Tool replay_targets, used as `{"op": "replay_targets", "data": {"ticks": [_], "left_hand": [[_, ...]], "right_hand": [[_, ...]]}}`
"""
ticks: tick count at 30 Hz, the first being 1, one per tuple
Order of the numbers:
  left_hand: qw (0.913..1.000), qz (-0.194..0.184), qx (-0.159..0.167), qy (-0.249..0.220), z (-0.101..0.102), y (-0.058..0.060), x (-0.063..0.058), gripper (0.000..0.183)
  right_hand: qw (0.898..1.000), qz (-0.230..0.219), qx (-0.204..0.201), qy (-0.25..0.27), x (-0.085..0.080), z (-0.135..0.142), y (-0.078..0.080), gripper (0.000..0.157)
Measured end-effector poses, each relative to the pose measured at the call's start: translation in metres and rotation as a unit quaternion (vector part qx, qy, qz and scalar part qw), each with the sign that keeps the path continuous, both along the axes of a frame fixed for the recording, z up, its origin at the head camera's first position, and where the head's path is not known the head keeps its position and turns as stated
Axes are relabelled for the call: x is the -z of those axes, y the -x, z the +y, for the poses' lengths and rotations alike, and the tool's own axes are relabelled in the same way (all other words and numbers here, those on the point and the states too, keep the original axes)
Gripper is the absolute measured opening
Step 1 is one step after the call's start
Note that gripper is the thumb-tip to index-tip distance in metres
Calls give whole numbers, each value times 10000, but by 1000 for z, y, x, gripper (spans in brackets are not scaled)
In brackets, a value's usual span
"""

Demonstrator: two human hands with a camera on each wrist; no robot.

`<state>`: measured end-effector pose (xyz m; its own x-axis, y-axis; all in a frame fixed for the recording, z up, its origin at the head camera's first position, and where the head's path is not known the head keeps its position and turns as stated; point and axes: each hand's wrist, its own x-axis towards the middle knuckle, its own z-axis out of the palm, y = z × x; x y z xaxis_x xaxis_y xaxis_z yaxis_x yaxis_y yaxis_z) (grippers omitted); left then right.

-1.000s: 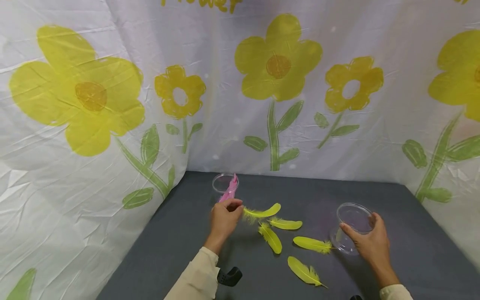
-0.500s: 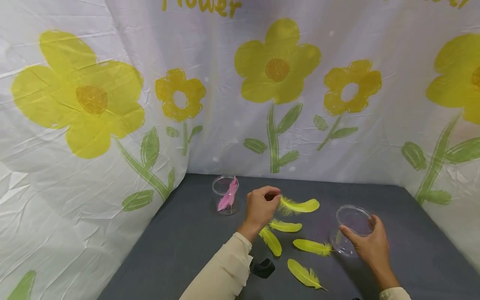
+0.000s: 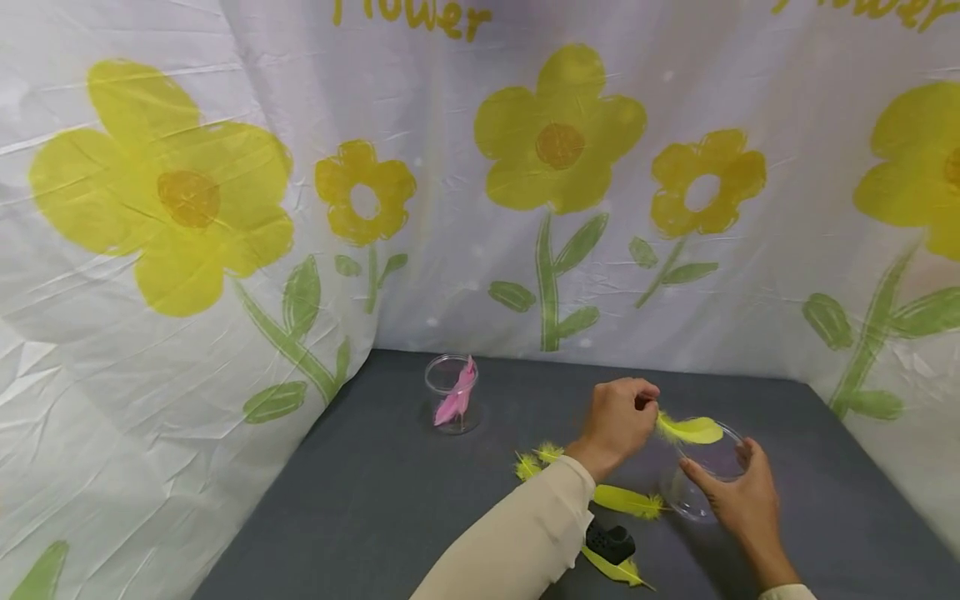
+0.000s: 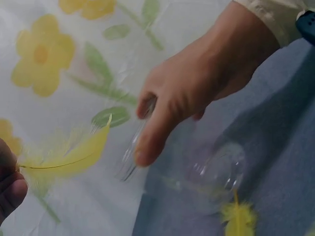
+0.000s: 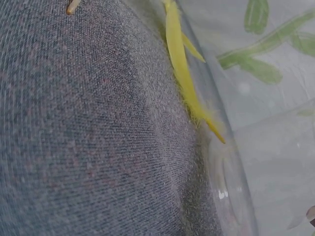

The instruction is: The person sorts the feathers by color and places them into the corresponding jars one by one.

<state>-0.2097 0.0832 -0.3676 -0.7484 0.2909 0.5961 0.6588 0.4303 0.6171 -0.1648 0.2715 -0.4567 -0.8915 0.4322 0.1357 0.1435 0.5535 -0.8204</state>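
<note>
My left hand [image 3: 618, 421] pinches a yellow feather [image 3: 693, 431] near its quill end. The feather's broad end lies over the rim of a clear plastic cup [image 3: 684, 493] in the head view. Whether feather and rim touch, I cannot tell. My right hand [image 3: 742, 498] grips that cup by its side, thumb towards me. In the left wrist view the held feather [image 4: 74, 160] points towards the right hand [image 4: 192, 81]. Below my left forearm lie more yellow feathers, one feather [image 3: 628, 501] with its quill close to the cup's base.
A second clear cup [image 3: 431, 398] holding pink feathers [image 3: 454, 402] stands at the back left of the dark tabletop [image 3: 360, 500]. A white cloth with painted flowers [image 3: 558, 146] hangs behind and at both sides. My left sleeve [image 3: 517, 533] covers parts of the loose feathers.
My left hand has carried the yellow feather rightward from near the pink-feather cup to the cup on the right. My right hand keeps its grip in nearly the same place.
</note>
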Motion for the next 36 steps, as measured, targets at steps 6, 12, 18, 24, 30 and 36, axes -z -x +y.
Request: {"op": "replay_targets", "data": {"ticks": [6,12,18,24,30,36], "left_hand": [[9986,80,-109,513,19,-4,6,14],[9975,161,-223,654,30,-4,18,14],[9979,-163,-215,589,42,-5,29,13],[9977,-566,-147,330,52,-6,45,13],[9971,-723,-210,143,57,-6,54,16],[9955,-929,20,-196,54,-7,53,18]], "right_hand": [[9999,109,8,-26,2,1,-1,114],[10000,86,-21,-42,3,0,0,115],[9998,101,76,-131,3,0,0,113],[9993,341,81,-100,7,-1,1,108],[9996,259,-62,-20,8,0,1,111],[9993,378,-28,-41,7,2,1,109]]}}
